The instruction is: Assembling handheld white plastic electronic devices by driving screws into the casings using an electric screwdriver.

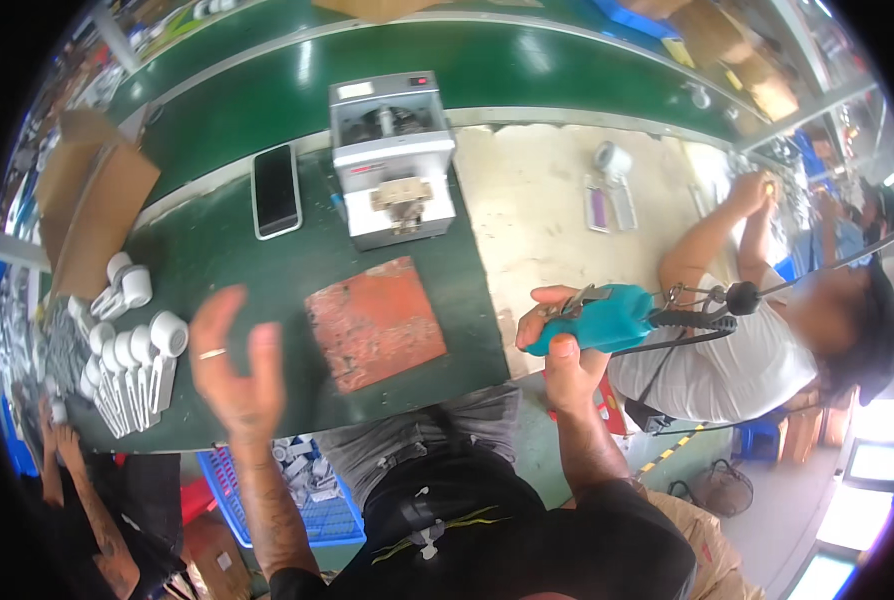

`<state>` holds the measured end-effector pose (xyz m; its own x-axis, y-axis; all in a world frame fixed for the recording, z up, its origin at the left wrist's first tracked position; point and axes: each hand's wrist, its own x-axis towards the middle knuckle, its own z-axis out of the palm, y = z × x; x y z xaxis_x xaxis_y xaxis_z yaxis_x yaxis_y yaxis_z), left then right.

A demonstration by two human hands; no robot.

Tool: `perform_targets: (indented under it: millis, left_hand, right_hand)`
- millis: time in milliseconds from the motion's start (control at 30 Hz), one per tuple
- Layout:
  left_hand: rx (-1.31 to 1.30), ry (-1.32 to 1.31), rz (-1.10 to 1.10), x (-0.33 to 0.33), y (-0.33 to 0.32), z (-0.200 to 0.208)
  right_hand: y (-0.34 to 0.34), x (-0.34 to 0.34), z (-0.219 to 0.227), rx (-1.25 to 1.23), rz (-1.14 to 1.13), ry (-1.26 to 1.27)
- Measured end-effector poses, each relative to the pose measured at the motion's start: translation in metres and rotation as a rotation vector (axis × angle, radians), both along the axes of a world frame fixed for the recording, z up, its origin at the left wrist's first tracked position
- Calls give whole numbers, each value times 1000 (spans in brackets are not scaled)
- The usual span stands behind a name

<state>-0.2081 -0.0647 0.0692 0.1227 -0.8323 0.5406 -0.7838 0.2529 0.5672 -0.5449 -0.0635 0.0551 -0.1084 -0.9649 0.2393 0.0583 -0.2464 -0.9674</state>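
My right hand [567, 370] is wrapped round a teal electric screwdriver [607, 315] with a metal lever. The tool hangs from a hook and a cord at its right end; its bit does not show. My left hand [235, 365] is raised over the green bench, blurred a little, fingers apart and holding nothing. Left of it lies a row of white round-headed plastic parts [132, 365] with slotted handles. A worn reddish square mat [377, 322] lies on the bench between my hands.
A grey-white bench machine [392, 160] stands beyond the mat, with a smartphone [277, 192] beside it. A cardboard box [97, 200] is at far left. A blue basket [332, 515] of parts sits below the bench edge. A co-worker [727, 360] works at right; another person's hands [65, 445] show at left.
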Motion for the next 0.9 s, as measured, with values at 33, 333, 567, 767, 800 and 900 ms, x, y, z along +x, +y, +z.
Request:
perform_targets:
  millis: [33, 333, 567, 767, 800, 900]
  left_hand:
    - [32, 84, -176, -45, -16, 8]
    - [516, 530, -852, -261, -105, -27]
    - [425, 878, -729, -239, -81, -15]
    - [367, 870, -561, -225, -73, -16]
    - [327, 877, -474, -224, -73, -17]
    - [241, 736, -487, -207, -64, 5]
  right_hand:
    - [5, -11, 1, -7, -28, 14]
    - [23, -55, 16, 18, -128, -9]
    - [-11, -72, -8, -119, 44, 148]
    - [-126, -154, -51, -186, -866, 785]
    - [-138, -173, -63, -189, -871, 790]
    - [-156, -192, -78, -41, -819, 1071]
